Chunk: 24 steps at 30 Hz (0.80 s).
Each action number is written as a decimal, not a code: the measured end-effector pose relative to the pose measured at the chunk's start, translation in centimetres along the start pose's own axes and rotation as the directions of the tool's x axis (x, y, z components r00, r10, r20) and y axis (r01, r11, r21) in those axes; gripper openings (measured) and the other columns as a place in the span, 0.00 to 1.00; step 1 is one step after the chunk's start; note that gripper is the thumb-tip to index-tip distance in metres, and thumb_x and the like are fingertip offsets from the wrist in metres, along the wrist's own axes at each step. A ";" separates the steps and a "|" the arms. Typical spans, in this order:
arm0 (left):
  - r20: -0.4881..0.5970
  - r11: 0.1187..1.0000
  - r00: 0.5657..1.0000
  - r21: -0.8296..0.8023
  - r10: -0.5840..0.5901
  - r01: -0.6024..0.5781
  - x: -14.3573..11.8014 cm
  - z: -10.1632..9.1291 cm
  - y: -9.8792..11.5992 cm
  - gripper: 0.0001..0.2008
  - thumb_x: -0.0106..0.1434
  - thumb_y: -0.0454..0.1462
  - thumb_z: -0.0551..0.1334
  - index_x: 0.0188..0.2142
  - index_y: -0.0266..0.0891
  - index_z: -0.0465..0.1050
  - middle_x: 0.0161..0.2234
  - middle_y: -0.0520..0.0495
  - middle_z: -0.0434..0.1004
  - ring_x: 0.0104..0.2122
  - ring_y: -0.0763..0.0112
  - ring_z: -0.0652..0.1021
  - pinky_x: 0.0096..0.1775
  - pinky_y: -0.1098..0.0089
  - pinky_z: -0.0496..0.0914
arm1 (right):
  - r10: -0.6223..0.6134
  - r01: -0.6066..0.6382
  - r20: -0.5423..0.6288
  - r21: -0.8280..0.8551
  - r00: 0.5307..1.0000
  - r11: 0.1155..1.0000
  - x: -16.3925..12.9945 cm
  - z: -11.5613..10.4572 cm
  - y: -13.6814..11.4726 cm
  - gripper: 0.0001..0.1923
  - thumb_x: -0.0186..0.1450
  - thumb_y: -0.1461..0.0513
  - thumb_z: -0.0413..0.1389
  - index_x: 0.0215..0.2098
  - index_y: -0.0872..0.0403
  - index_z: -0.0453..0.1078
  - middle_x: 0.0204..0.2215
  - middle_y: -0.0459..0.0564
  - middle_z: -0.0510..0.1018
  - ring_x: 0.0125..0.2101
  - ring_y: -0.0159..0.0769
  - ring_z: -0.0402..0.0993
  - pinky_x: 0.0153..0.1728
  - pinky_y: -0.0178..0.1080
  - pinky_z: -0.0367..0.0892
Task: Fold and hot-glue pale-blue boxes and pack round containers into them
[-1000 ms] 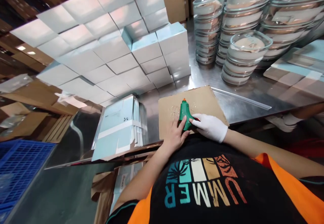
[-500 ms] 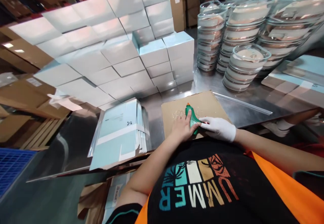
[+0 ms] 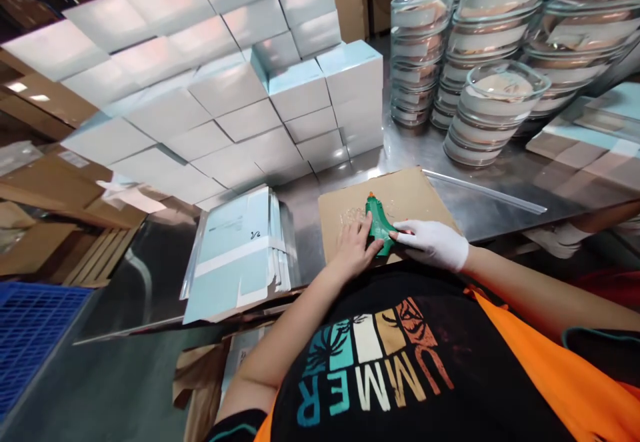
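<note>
A steel worktable (image 3: 480, 212) in a stockroom holds pale boxes (image 3: 210, 89) far left. Both hands, left hand (image 3: 354, 250) bare and right hand (image 3: 434, 245) gloved, curl loosely against a green glue gun (image 3: 379, 222) on cardboard (image 3: 400, 197). The shirt reads "UMMER".

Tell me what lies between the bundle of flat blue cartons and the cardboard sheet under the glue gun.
In the head view, only a bare strip of steel table separates the flat carton bundle from the cardboard sheet beneath the glue gun.
</note>
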<state>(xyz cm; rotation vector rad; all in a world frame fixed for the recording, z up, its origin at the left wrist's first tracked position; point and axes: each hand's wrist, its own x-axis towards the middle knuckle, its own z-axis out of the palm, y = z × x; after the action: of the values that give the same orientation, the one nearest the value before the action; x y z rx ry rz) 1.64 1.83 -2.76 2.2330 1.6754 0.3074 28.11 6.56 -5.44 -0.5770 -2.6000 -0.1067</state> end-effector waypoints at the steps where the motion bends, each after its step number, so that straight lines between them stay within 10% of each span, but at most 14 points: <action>1: 0.001 1.000 1.000 0.012 0.016 -0.016 -0.7 0.0 0.1 0.37 0.77 0.53 0.53 0.77 0.35 0.53 0.62 0.31 0.73 0.62 0.45 0.73 0.64 0.49 0.67 | -0.006 0.006 0.000 0.002 1.000 1.000 0.0 0.0 0.1 0.20 0.76 0.56 0.57 0.63 0.52 0.73 0.57 0.62 0.82 0.45 0.43 0.83 0.40 0.40 0.78; 7: -0.026 0.992 0.996 0.095 0.081 -0.078 -3.2 0.4 1.4 0.34 0.78 0.54 0.52 0.76 0.41 0.58 0.65 0.33 0.71 0.61 0.47 0.73 0.63 0.51 0.67 | -0.009 0.008 0.019 0.043 1.000 0.999 0.4 -0.5 0.2 0.19 0.76 0.56 0.57 0.63 0.52 0.74 0.57 0.63 0.82 0.45 0.44 0.84 0.40 0.41 0.78; 16: 0.024 0.993 0.993 -0.032 -0.113 0.113 3.0 -0.8 1.6 0.40 0.78 0.55 0.50 0.79 0.34 0.45 0.72 0.28 0.65 0.69 0.45 0.71 0.65 0.51 0.67 | 0.019 -0.021 0.026 0.113 0.999 0.993 0.5 -0.7 0.0 0.20 0.76 0.57 0.57 0.64 0.51 0.74 0.56 0.62 0.82 0.46 0.46 0.83 0.41 0.43 0.78; 24: -0.022 0.959 0.968 -0.145 -0.250 0.245 4.3 -1.2 1.8 0.26 0.79 0.51 0.50 0.63 0.37 0.73 0.58 0.35 0.82 0.57 0.48 0.82 0.58 0.56 0.74 | 0.035 -0.037 0.020 0.114 0.999 0.993 0.5 -0.7 -0.3 0.19 0.76 0.58 0.57 0.62 0.52 0.74 0.55 0.61 0.82 0.43 0.41 0.82 0.39 0.39 0.75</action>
<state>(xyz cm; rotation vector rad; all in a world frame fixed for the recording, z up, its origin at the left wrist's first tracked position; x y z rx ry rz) 4.02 5.68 -1.04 1.9025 1.8680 0.3962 27.89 6.35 -4.61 -0.5853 -2.5921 0.0587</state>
